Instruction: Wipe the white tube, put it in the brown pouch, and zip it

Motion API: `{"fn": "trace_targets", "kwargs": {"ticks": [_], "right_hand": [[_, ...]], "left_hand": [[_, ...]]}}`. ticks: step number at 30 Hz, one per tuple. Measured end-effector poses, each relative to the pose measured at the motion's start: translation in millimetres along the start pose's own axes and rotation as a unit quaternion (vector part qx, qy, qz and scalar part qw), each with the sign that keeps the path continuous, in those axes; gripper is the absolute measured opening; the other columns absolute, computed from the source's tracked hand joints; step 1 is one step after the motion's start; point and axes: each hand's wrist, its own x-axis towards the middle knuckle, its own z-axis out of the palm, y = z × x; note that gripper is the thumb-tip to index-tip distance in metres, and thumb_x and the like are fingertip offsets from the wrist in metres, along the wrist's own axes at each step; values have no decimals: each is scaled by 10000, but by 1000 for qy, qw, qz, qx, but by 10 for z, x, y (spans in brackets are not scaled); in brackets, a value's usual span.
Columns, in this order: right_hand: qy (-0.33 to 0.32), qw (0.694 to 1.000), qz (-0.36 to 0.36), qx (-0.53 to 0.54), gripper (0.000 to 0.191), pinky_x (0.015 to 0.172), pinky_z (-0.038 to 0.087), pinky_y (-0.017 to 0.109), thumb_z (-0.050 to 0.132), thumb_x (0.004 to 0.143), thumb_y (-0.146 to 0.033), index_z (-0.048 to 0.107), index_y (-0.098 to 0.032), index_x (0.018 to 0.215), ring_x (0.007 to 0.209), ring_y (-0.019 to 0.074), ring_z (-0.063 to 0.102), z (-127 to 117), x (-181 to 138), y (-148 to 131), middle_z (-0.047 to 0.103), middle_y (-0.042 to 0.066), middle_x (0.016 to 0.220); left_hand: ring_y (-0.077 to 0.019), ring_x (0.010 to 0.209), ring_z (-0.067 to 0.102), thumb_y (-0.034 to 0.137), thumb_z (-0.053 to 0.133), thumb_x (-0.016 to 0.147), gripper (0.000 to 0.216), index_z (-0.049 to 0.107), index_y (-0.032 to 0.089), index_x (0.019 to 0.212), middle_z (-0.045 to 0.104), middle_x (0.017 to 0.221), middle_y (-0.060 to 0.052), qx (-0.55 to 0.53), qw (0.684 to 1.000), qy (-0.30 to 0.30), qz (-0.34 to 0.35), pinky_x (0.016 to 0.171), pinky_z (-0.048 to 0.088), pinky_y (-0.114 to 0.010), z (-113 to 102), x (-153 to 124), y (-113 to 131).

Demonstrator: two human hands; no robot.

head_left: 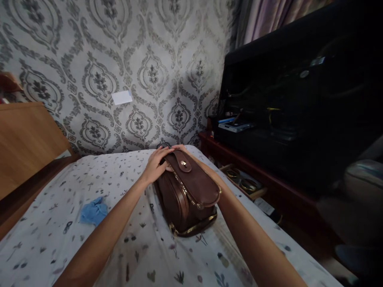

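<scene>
Both hands rest on a brown leather bag (188, 195) lying on a patterned bedsheet (143, 255).

The left hand (155, 163) lies flat, fingers spread, on the bag's far end; the right hand (181, 148) is mostly hidden behind the flap, its grip unclear. Contents unseen. A blue cloth (93, 211) lies left; beyond, an open drawer (243, 183) holds round tins.

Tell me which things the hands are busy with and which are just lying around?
In hand:
brown leather bag, standing on the bed sheet
left hand, resting on the bag's far end
right hand, mostly hidden behind the bag

Lying about:
blue cloth, crumpled on the sheet
white paper on the wall
open drawer with round tins
</scene>
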Motion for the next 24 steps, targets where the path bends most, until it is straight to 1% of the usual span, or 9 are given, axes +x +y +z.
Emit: {"fn": "trace_targets", "kwargs": {"ticks": [3, 5, 9, 11, 14, 16, 18, 21, 24], "right_hand": [[-39, 999, 8, 6, 706, 1110, 418, 420, 748, 671, -454, 521, -239, 1304, 1260, 267, 533, -72, -35, -12, 570, 57, 1360], [-52, 998, 36, -25, 763, 1138, 378, 448, 755, 654, -463, 521, -228, 1341, 1299, 285, 504, -113, -54, -3, 546, 71, 1405], [-77, 987, 92, -107, 874, 1226, 206, 461, 728, 681, -510, 460, -211, 1458, 1467, 299, 316, -171, -84, -24, 380, 94, 1572], [-85, 985, 100, -108, 897, 1239, 162, 461, 735, 678, -502, 448, -220, 1479, 1504, 293, 238, -187, -117, -76, 326, 75, 1607], [-82, 990, 108, -49, 893, 1216, 250, 471, 750, 663, -438, 446, -265, 1484, 1505, 294, 238, -176, -187, -180, 314, 29, 1618], [-63, 990, 120, 24, 855, 1166, 357, 460, 724, 678, -388, 451, -265, 1480, 1460, 296, 345, -147, -227, -232, 364, 35, 1594], [-28, 986, 132, 96, 806, 1126, 417, 446, 681, 687, -320, 472, -243, 1462, 1390, 288, 455, -112, -250, -247, 460, 55, 1535], [45, 977, 131, 159, 775, 1135, 408, 446, 577, 631, -206, 533, -199, 1405, 1363, 272, 488, -79, -264, -212, 571, 65, 1440], [99, 974, 121, 166, 735, 1163, 371, 449, 494, 641, -224, 570, -155, 1369, 1380, 260, 470, -71, -266, -169, 588, 87, 1421]], "left_hand": [[-220, 1405, 432, 210, 432, 910, 447, 613, 271, 1315, 602, 1408, -33, 8, 1000, 11, 13, 1237, 209, -469, 19, -76, 138], [-209, 1414, 419, 225, 417, 933, 446, 597, 285, 1336, 595, 1415, -18, -3, 1000, 8, 20, 1247, 178, -454, 28, -132, 246], [-238, 1487, 291, 362, 425, 979, 436, 558, 287, 1387, 495, 1512, -28, -48, 999, 18, -12, 1251, 134, -466, 58, -287, 434], [-256, 1521, 198, 433, 421, 987, 466, 524, 295, 1420, 411, 1572, -27, -72, 996, 29, -39, 1248, 128, -477, 84, -378, 518], [-274, 1534, 141, 501, 439, 978, 511, 480, 320, 1454, 338, 1610, -20, -85, 995, 32, -49, 1248, 121, -478, 131, -501, 654], [-283, 1538, 115, 499, 432, 981, 515, 450, 343, 1471, 292, 1630, -11, -68, 997, 23, -42, 1246, 110, -493, 162, -565, 748], [-301, 1541, 87, 468, 418, 986, 510, 423, 361, 1485, 257, 1642, -3, -42, 999, 14, -31, 1240, 91, -527, 187, -614, 827], [-343, 1535, 86, 410, 451, 966, 532, 400, 371, 1495, 244, 1644, -2, -13, 1000, 4, -9, 1225, 88, -579, 208, -669, 899], [-383, 1527, 87, 380, 513, 920, 616, 353, 383, 1515, 211, 1653, -1, 1, 1000, -3, 13, 1210, 107, -616, 219, -713, 927]]}}
